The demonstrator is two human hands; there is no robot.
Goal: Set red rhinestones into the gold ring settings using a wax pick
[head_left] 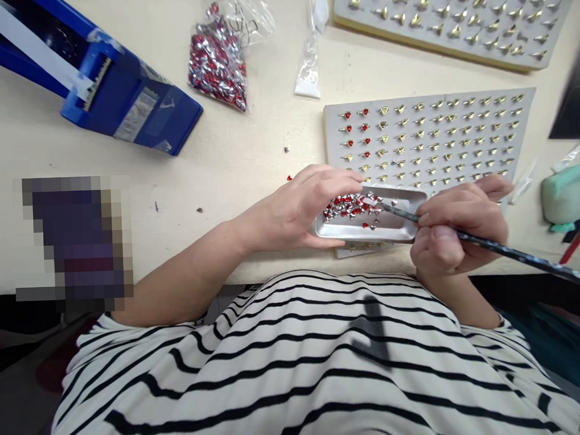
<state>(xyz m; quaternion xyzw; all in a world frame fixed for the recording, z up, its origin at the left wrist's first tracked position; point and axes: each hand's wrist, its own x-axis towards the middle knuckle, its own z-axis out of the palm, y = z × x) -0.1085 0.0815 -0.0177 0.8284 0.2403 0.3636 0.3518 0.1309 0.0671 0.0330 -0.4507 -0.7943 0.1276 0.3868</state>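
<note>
My left hand (313, 201) grips the left end of a small white tray (399, 229), holding it over the near part of a ring board. Red and silver rhinestones (349, 206) are heaped in the tray's left half. My right hand (461, 224) is closed around a dark, speckled thin stick (519, 254), perhaps a pen or brush. The stick's tip is among the stones. Beneath the tray lies the grey foam board (334, 114) with rows of gold-coloured rings (451, 117). Several rings at its left carry red stones (365, 127).
A second ring board (436, 44) lies at the back right. A bag of red stones (218, 61), a small clear bag (308, 64) and a blue tape dispenser (143, 108) are further left. A green-and-white object (567, 195) sits at the right. Loose stones (287, 149) dot the table.
</note>
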